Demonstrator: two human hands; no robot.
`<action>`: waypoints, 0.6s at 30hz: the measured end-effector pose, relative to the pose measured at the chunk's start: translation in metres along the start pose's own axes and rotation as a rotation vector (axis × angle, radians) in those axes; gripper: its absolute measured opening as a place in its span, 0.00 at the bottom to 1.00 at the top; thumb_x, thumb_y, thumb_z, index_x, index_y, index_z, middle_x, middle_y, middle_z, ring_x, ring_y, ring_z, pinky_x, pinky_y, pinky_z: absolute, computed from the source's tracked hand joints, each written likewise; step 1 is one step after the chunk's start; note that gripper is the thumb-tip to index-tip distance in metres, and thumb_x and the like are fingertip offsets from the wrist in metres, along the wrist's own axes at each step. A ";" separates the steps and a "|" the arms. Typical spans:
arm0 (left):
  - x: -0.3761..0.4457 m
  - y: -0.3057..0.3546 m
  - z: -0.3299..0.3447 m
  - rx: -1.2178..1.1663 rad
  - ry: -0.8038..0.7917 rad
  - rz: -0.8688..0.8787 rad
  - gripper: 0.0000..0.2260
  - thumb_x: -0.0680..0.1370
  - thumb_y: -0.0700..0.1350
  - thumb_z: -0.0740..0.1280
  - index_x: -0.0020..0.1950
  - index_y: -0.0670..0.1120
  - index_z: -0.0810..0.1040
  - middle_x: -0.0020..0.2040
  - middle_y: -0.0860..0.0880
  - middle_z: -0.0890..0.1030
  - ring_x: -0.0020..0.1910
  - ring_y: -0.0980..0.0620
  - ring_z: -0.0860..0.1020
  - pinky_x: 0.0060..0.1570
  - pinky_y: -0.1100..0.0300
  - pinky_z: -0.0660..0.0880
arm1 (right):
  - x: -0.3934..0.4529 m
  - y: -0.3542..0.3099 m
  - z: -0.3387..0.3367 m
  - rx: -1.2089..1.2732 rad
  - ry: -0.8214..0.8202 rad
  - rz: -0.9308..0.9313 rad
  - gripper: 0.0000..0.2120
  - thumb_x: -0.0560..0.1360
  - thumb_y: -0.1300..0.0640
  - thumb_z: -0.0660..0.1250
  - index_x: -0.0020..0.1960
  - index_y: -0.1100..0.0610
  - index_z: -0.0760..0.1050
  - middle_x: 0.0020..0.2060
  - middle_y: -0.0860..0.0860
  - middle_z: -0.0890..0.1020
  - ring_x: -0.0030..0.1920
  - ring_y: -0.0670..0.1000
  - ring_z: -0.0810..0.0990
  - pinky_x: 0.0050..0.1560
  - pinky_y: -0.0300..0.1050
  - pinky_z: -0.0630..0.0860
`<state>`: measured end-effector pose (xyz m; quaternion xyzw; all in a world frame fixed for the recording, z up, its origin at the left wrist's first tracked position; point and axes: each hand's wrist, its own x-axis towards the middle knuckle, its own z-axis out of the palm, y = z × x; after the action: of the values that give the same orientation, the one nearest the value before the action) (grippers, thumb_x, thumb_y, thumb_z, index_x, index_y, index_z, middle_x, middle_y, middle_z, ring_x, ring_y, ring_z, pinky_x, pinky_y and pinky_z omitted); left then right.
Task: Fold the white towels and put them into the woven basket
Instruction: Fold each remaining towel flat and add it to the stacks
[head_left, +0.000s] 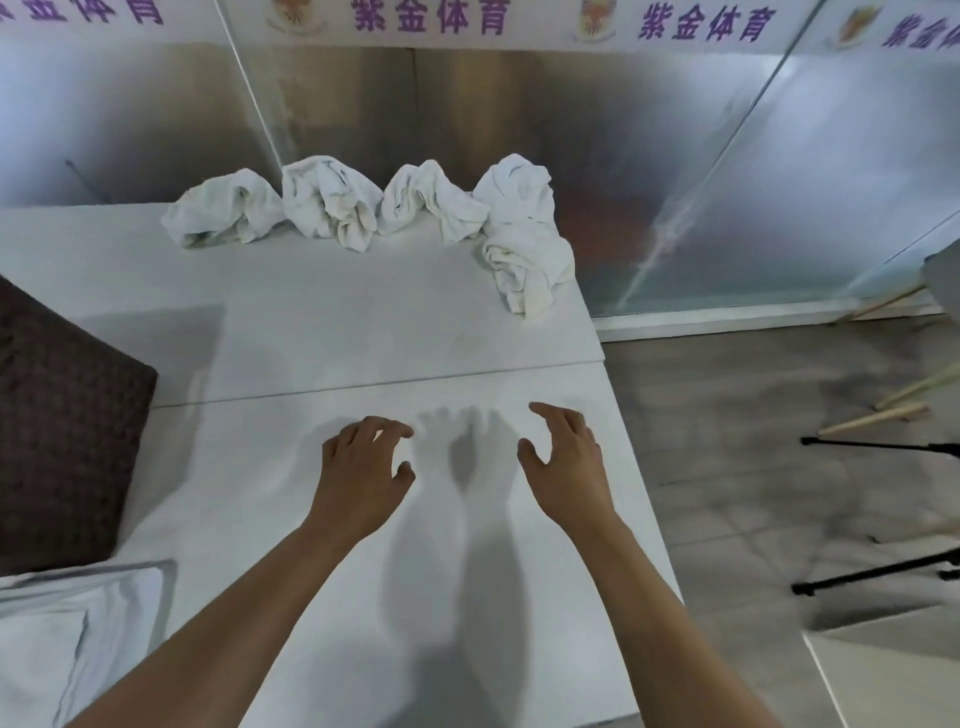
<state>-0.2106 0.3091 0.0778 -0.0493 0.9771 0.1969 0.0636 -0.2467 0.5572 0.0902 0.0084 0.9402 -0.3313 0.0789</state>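
Several crumpled white towels lie in a row along the far edge of the white table (322, 322): one at the left (223, 215), one beside it (330, 200), one in the middle (431, 202) and a larger heap at the far right corner (524, 244). The dark brown woven basket (67, 426) stands at the table's left edge. My left hand (363, 467) and my right hand (566, 457) hover over the near part of the table, fingers spread and curled, holding nothing, well short of the towels.
A folded white cloth in a grey tray (78, 623) sits at the near left. Frosted glass panels (727, 182) stand behind the table. On the floor to the right are black tripod legs (878, 571) and wooden legs (883, 415).
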 end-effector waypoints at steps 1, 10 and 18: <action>0.011 0.002 0.005 0.008 -0.016 -0.016 0.17 0.77 0.47 0.68 0.67 0.53 0.75 0.65 0.52 0.74 0.68 0.46 0.69 0.66 0.51 0.61 | 0.015 0.005 -0.001 -0.007 -0.016 -0.001 0.23 0.80 0.54 0.67 0.74 0.50 0.70 0.69 0.50 0.72 0.65 0.54 0.73 0.67 0.45 0.63; 0.101 0.006 0.064 0.036 -0.124 -0.176 0.33 0.77 0.53 0.69 0.80 0.56 0.59 0.81 0.48 0.54 0.78 0.43 0.59 0.69 0.43 0.64 | 0.181 0.043 -0.007 -0.052 -0.071 -0.030 0.24 0.79 0.55 0.67 0.74 0.50 0.69 0.69 0.53 0.71 0.63 0.58 0.74 0.65 0.51 0.68; 0.106 -0.026 0.112 0.105 -0.228 -0.300 0.47 0.72 0.68 0.69 0.79 0.67 0.40 0.82 0.53 0.39 0.81 0.44 0.45 0.74 0.38 0.51 | 0.318 0.040 0.006 -0.206 -0.005 -0.136 0.39 0.74 0.46 0.72 0.80 0.45 0.58 0.77 0.53 0.62 0.74 0.59 0.65 0.72 0.57 0.64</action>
<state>-0.3000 0.3215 -0.0501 -0.1686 0.9542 0.1382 0.2048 -0.5576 0.5729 0.0115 -0.0645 0.9675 -0.2373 0.0591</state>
